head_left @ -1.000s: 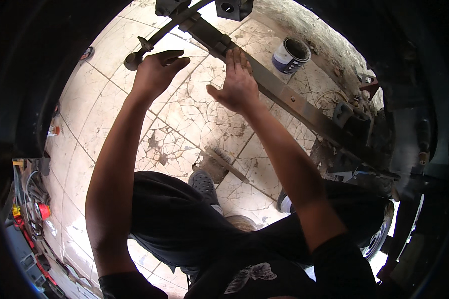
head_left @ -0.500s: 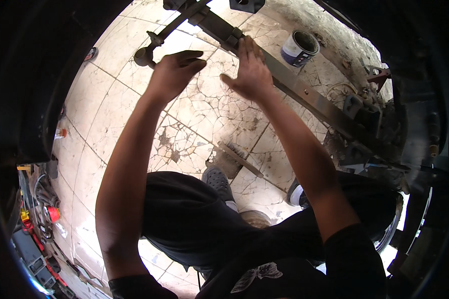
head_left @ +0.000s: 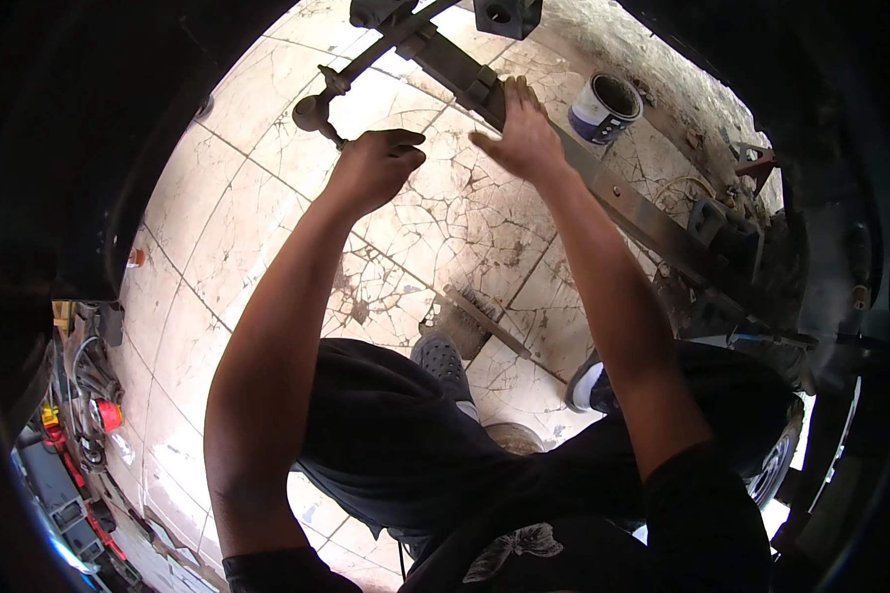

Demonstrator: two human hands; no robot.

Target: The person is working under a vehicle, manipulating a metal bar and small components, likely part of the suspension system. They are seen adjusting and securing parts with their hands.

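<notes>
I saw the right hand [head_left: 530,146] spread, fingers over the metal beam [head_left: 625,198] — the left hand [head_left: 374,170] apart, loosely half-curled near the ball joint [head_left: 311,113].

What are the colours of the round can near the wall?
The can: whitish above, dark blue below; head view.

At two o'clock, the beam [head_left: 631,203] is of smooth, matt metal; at eleven, the rod [head_left: 374,52] looks like rough metal; the floor tiles [head_left: 445,222] are glossy but cracked; at seven, the trousers [head_left: 381,425] are of matt cloth
</notes>
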